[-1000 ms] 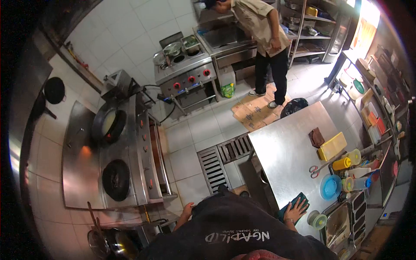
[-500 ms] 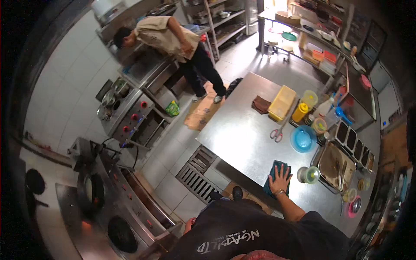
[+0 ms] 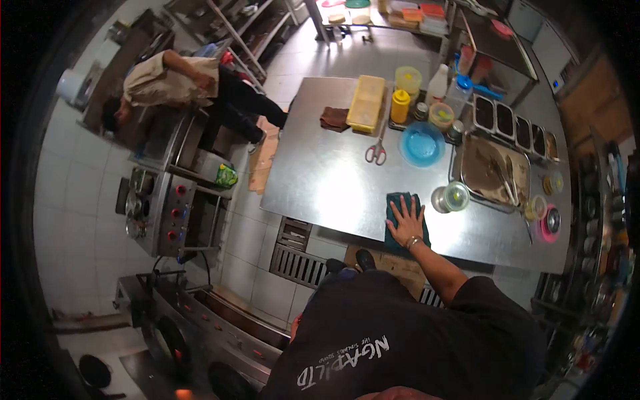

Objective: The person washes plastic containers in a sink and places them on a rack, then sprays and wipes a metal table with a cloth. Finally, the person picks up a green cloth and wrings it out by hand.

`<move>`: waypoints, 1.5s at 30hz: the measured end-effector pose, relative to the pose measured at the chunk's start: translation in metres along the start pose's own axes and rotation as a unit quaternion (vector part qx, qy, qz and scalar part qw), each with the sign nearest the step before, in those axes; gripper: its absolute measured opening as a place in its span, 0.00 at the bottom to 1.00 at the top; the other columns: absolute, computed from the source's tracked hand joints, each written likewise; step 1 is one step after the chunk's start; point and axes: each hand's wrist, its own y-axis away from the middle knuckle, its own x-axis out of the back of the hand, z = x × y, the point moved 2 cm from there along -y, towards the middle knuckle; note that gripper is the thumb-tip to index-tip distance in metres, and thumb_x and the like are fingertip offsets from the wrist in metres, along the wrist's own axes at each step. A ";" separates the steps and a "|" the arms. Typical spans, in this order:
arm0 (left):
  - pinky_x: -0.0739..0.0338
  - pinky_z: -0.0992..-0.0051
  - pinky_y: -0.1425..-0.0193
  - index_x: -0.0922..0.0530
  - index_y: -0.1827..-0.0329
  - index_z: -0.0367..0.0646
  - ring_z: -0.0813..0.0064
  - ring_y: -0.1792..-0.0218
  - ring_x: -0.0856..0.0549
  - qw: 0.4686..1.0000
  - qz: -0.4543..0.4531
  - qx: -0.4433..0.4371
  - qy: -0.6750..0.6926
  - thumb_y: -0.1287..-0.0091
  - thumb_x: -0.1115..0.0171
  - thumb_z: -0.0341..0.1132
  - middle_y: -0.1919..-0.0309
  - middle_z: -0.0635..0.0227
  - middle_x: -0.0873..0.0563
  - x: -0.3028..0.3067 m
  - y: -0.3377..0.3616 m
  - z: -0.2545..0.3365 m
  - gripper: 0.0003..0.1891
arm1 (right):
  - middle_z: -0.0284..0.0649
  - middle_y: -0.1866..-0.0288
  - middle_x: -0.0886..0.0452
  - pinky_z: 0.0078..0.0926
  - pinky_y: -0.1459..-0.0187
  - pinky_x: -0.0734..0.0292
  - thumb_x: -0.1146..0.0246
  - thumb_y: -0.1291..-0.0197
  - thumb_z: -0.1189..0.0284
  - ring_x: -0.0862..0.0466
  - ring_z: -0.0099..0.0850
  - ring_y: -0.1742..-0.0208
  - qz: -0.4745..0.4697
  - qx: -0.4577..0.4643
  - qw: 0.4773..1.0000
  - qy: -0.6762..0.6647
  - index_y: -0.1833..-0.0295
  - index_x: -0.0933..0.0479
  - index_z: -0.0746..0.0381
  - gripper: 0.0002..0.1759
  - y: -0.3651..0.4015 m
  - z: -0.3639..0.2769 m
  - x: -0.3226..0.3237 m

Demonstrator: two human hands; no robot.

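My right hand (image 3: 407, 223) lies flat with spread fingers on a dark green cloth (image 3: 399, 203), near the front edge of the steel table (image 3: 307, 180). Just right of it stand small lidded containers (image 3: 456, 196). Scissors (image 3: 376, 155) and a blue round lid or bowl (image 3: 422, 144) lie farther back. Behind them are a yellow box (image 3: 366, 103), a brown cloth (image 3: 335, 119) and a yellow squeeze bottle (image 3: 400, 105). Only a sliver of my left hand (image 3: 295, 327) shows beside my body, its fingers hidden.
A metal tray (image 3: 495, 170) with utensils and several sauce containers (image 3: 505, 122) occupy the table's right side. Another person (image 3: 173, 80) bends over a counter at the upper left. Stoves (image 3: 175, 213) line the left. A floor grate (image 3: 300, 265) lies by my feet.
The view has turned, so the table and the other person appear farther left and higher. My right hand is still flat on the green cloth.
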 end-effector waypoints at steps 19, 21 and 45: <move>0.19 0.71 0.50 0.36 0.28 0.40 0.68 0.52 0.16 0.983 0.028 0.030 0.179 0.35 0.36 0.28 0.48 0.57 0.17 0.034 0.024 -0.036 0.31 | 0.44 0.18 0.59 0.60 0.25 0.66 0.53 0.32 0.47 0.63 0.55 0.20 -0.008 0.014 0.999 0.034 0.22 0.46 0.49 0.37 -0.005 -0.007 -0.001; 0.19 0.69 0.49 0.37 0.28 0.41 0.67 0.51 0.16 0.944 0.002 -0.039 0.329 0.33 0.38 0.30 0.48 0.55 0.17 0.029 0.027 -0.061 0.30 | 0.46 0.18 0.58 0.60 0.25 0.64 0.53 0.32 0.49 0.62 0.56 0.20 -0.014 0.046 0.998 0.037 0.22 0.47 0.53 0.37 -0.010 -0.019 -0.002; 0.28 0.68 0.42 0.22 0.45 0.37 0.72 0.56 0.20 0.969 0.154 -0.023 0.189 0.30 0.43 0.49 0.56 0.63 0.15 0.238 -0.064 -0.038 0.23 | 0.45 0.19 0.54 0.58 0.26 0.57 0.55 0.30 0.51 0.54 0.52 0.20 0.024 0.107 0.988 0.105 0.22 0.48 0.52 0.35 -0.237 -0.359 -0.080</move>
